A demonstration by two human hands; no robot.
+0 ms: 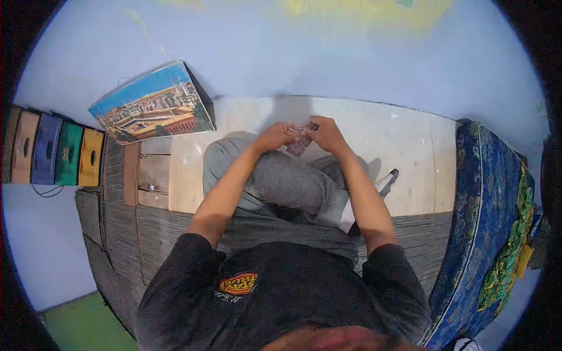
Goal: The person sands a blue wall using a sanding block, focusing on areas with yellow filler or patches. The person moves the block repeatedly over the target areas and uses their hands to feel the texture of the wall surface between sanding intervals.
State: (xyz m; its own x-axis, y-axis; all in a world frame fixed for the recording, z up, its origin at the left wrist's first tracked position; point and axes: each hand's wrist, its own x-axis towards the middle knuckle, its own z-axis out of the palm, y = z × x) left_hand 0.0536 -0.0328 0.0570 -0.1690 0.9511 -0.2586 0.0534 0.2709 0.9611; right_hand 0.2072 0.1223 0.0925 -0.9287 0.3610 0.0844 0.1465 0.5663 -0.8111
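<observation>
Reddish packet (300, 146), material unclear, upper centre: left hand (277, 136) and right hand (328, 134) pinch its top closely, presumably for steadiness.

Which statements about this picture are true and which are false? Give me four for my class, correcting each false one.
1. The left hand and right hand together hold a small reddish-brown item. True.
2. The hands are spread wide apart. False: they are close together.
3. The cityscape panel is left of both hands. True.
4. The right hand grasps the cityscape panel. False: it is at the item, apart from the panel.
</observation>
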